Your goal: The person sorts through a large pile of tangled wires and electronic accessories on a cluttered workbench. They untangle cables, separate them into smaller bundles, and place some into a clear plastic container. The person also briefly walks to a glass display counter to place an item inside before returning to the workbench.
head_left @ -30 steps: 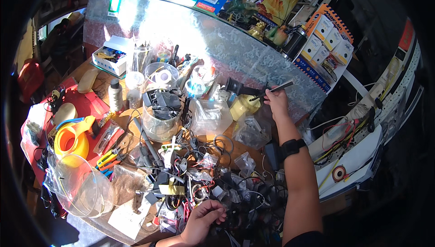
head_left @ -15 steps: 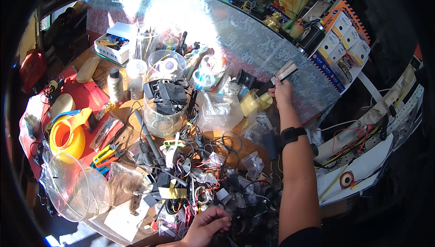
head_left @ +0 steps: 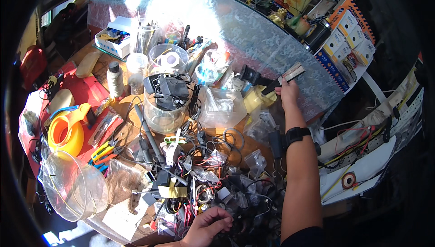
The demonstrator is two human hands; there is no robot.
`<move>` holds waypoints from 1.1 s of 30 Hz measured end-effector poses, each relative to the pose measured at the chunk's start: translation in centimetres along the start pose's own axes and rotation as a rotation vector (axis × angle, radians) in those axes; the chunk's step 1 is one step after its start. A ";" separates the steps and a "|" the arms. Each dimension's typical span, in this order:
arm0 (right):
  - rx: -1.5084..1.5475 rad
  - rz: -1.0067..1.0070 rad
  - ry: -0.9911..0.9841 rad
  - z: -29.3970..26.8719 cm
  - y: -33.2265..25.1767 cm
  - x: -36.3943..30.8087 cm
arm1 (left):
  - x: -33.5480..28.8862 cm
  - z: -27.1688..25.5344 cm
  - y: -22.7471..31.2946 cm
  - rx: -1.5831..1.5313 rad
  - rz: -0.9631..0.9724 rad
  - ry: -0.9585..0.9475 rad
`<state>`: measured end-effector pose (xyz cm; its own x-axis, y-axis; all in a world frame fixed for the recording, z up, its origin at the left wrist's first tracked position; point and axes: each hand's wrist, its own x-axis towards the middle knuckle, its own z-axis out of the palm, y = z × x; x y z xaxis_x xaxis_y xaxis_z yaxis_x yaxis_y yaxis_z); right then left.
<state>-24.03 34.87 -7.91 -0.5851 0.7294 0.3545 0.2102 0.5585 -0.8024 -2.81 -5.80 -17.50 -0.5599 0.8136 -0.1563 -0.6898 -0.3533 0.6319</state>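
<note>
My right hand [head_left: 288,94] reaches far across the table. Its fingers are closed round a small brush [head_left: 294,71] with a black handle and a pale bristle head. The brush head lies over the edge of the grey-blue patterned surface [head_left: 253,34]. A yellow roll [head_left: 259,99] and a dark plastic piece [head_left: 248,74] are just left of that hand. My left hand [head_left: 209,225] rests low in the middle, fingers curled with thumb against them, and I see nothing in it. It lies beside a heap of cables and small plastic bags [head_left: 217,183].
A clear tub of black power adapters [head_left: 166,115] stands mid-table, with a clear box [head_left: 221,108] beside it. Leftward are a thread spool [head_left: 115,80], a yellow tape dispenser [head_left: 63,133] and a tipped clear tub [head_left: 74,188]. Small white boxes [head_left: 351,36] stand far right.
My right hand has shifted slightly right with the brush, keeping its grip. The whole view has moved a little; my left hand looks the same.
</note>
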 end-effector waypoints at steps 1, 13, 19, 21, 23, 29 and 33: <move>0.022 -0.011 -0.001 0.1 0.0 -0.1 | 0.0 0.0 0.0 0.001 0.004 0.000; -0.010 0.147 -0.244 0.9 1.4 -0.2 | 0.0 0.0 -0.1 0.015 0.024 -0.018; -0.326 0.096 -0.183 1.8 2.7 -0.4 | 0.0 -1.1 0.0 0.046 -0.067 -0.074; -0.717 -0.072 -0.080 2.1 1.7 -0.5 | 0.0 -1.1 0.0 0.051 -0.065 -0.068; -0.729 -0.149 0.052 1.7 0.0 -1.3 | -0.1 -1.1 0.0 0.050 -0.057 -0.061; -0.316 -0.912 -0.024 3.0 -4.6 -11.9 | -0.3 -0.9 0.0 0.003 0.032 -0.045; -0.684 -0.581 -0.704 6.0 -5.0 -21.3 | -0.2 -0.9 -0.1 0.031 0.108 -0.033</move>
<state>-17.36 14.14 -14.32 -0.9974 0.0274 0.0661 0.0208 0.9949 -0.0987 -3.03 -6.36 -18.20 -0.6144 0.7866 -0.0614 -0.6114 -0.4254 0.6673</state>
